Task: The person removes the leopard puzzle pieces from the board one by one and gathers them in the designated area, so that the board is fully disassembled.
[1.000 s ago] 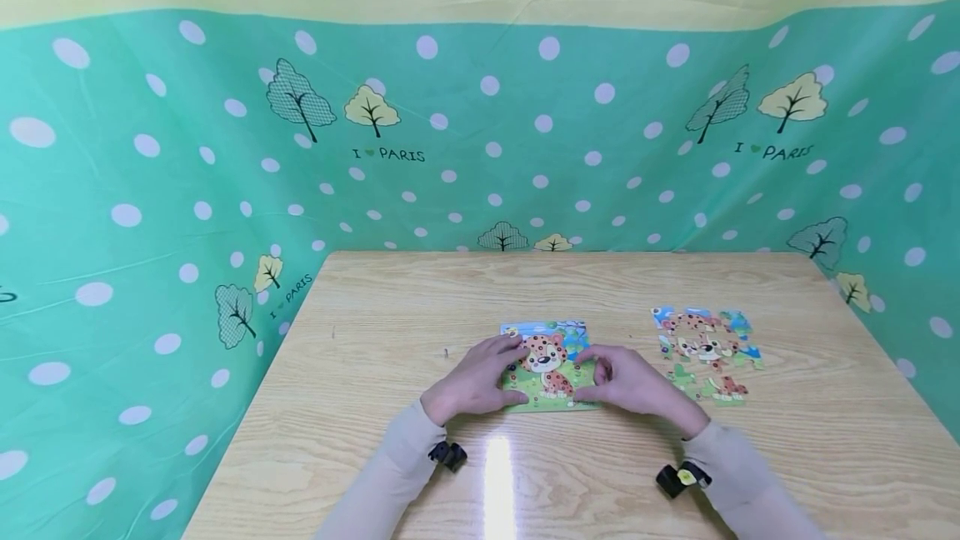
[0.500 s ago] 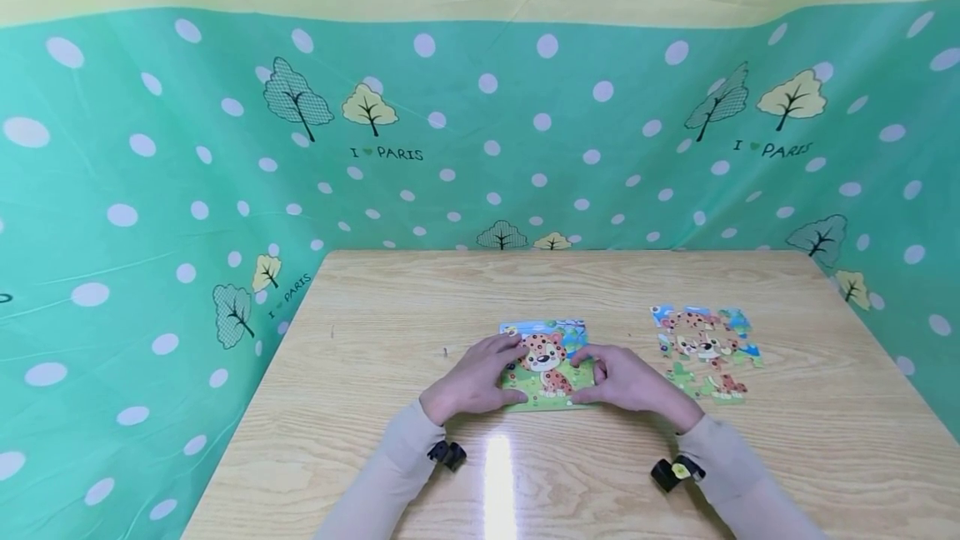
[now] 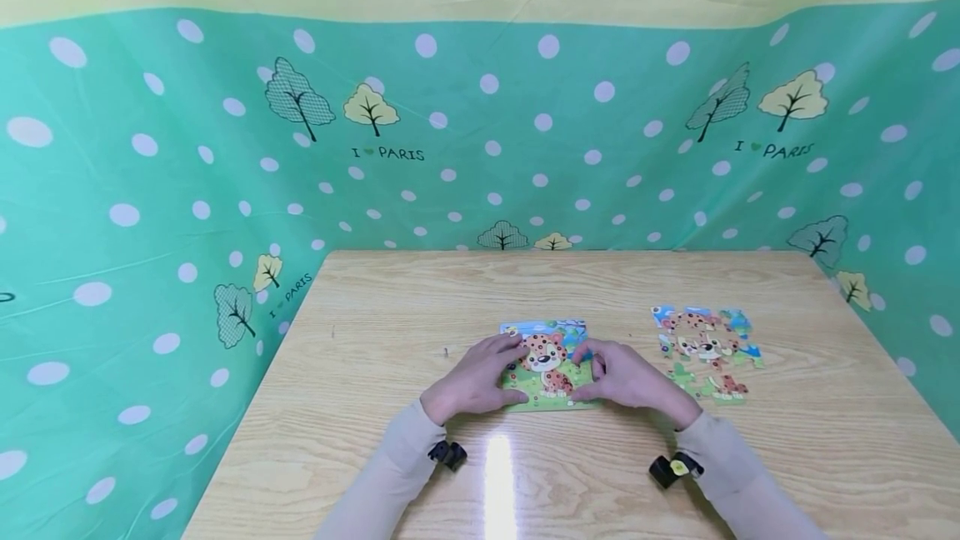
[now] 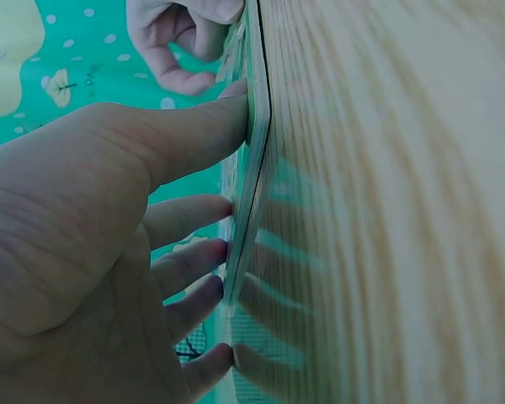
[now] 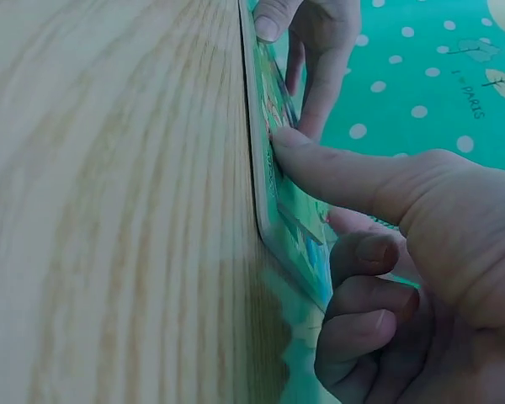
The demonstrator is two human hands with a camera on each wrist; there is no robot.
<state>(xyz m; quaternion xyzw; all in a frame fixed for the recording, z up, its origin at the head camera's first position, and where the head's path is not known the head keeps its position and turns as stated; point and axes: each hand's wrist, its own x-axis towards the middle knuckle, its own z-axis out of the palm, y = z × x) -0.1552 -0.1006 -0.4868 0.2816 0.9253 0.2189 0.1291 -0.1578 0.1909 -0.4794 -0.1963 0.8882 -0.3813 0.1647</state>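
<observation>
A leopard-picture jigsaw puzzle point(image 3: 551, 365) lies in its thin tray point(image 4: 257, 126) on the table. My left hand point(image 3: 480, 377) rests on its left side, fingers spread and fairly straight, with the thumb near the front edge. At the right side, my right hand point(image 3: 626, 377) pinches a puzzle piece point(image 5: 303, 215) between thumb and index finger. That piece looks tilted up from the tray in the right wrist view; its outline is partly hidden. The other right fingers are curled in.
Loose jigsaw pieces point(image 3: 708, 340), several of them roughly laid out as another leopard picture, lie to the right on the wooden table point(image 3: 390, 298). A green dotted curtain point(image 3: 517, 148) hangs behind the table and at its sides.
My right hand has shifted very slightly to the left, its wrist camera moving with it. My left hand stays in place, and the loose pieces have not moved.
</observation>
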